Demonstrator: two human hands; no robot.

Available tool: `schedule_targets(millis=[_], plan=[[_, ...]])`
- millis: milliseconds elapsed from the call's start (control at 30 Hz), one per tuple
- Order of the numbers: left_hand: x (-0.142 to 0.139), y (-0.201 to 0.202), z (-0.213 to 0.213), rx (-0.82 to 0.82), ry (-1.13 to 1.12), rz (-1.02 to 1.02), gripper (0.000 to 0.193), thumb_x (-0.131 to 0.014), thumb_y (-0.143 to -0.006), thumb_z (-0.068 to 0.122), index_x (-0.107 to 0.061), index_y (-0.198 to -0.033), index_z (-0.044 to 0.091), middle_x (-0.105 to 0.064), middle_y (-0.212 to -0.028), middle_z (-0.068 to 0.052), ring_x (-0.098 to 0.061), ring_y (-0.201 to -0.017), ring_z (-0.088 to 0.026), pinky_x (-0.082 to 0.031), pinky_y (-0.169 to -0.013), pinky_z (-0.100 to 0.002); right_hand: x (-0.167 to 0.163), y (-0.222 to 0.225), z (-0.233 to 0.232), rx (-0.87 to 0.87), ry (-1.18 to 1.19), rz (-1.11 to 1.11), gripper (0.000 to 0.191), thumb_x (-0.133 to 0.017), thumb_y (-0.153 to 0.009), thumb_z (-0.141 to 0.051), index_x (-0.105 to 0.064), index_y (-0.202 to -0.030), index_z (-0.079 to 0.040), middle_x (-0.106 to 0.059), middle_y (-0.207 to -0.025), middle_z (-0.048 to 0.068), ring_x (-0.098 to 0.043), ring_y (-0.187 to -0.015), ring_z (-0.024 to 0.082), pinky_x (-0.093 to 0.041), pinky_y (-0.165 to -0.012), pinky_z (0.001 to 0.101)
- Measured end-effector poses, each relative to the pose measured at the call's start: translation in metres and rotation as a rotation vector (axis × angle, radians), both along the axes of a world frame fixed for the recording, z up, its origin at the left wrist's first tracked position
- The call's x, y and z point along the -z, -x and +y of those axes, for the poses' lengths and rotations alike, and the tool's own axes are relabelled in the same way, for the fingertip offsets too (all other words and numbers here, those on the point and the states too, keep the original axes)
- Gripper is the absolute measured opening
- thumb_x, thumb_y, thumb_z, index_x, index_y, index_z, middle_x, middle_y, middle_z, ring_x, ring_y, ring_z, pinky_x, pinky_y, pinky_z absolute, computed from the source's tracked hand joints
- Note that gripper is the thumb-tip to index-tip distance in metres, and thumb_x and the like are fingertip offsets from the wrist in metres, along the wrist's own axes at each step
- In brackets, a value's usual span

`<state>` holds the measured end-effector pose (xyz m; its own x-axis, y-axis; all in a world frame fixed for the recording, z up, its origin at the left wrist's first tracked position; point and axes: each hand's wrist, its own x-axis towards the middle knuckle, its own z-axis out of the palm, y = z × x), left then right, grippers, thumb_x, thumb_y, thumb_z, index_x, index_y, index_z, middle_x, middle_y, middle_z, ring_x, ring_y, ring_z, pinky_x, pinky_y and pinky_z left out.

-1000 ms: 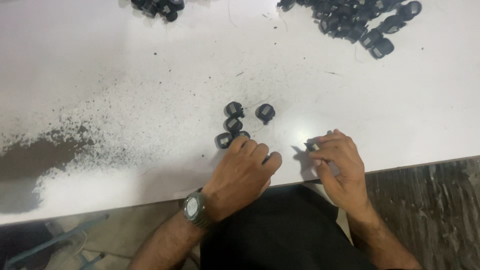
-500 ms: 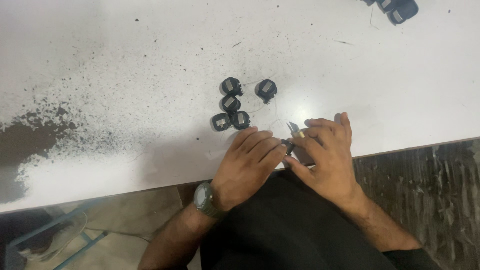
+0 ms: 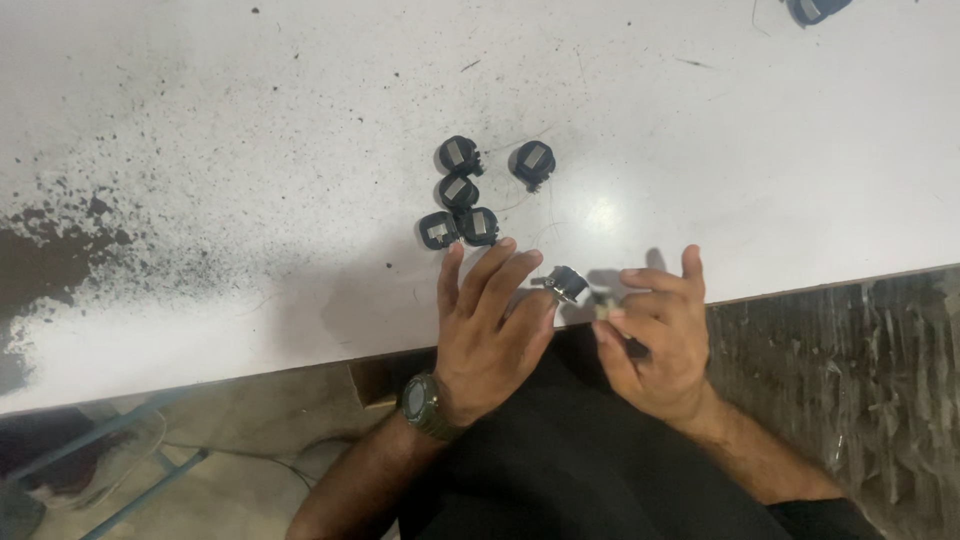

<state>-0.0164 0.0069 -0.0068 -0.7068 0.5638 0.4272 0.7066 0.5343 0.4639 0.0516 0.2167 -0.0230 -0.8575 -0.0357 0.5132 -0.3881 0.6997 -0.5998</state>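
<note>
Several small round black parts with grey faces (image 3: 458,190) lie in a cluster on the white table (image 3: 250,120); one more (image 3: 532,163) sits just to their right. My left hand (image 3: 490,330), a watch on its wrist, has its fingers stretched toward the cluster, fingertips just short of it. At its thumb and forefinger it pinches a small black part with a metal piece (image 3: 566,284), lifted slightly off the table. My right hand (image 3: 655,340) is beside it at the table's front edge, holding a tiny pale piece (image 3: 603,306) between thumb and finger.
Black dust and specks stain the table's left side (image 3: 60,250). Another black part (image 3: 815,10) shows at the top right edge. My dark-clothed lap (image 3: 600,450) is below the table edge, with dark patterned floor (image 3: 850,350) to the right.
My hands, which were pressed together over one part, have come apart. The left keeps the black part and its fingers have straightened; the right has drawn away with the pale piece.
</note>
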Motion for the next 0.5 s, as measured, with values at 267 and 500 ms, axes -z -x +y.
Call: schedule_targets(millis=[267,500], plan=[[0.003,-0.005,0.002,0.005,-0.096,-0.031,0.020,-0.080,-0.092,0.012,-0.066,-0.105,0.013,-0.054,-0.140,-0.006,-0.047,-0.143,-0.029,-0.022,-0.129,-0.061,-0.001,0.003,-0.011,-0.020,0.008,-0.063,0.024,-0.076,-0.081,0.000,-0.064,-0.102,-0.005,-0.067,-0.094,0.009,-0.067,-0.117,0.031,-0.027,-0.126,0.0660],[0.012,-0.008,0.001,0.014,-0.006,0.073,0.021,-0.082,-0.094,0.013,-0.067,-0.109,0.012,-0.053,-0.145,-0.009,-0.045,-0.144,-0.032,-0.023,-0.126,-0.063,-0.002,0.006,-0.014,-0.019,0.058,-0.088,0.022,-0.077,-0.082,0.000,-0.066,-0.099,-0.005,-0.067,-0.092,0.008,-0.069,-0.115,0.028,-0.031,-0.126,0.0639]])
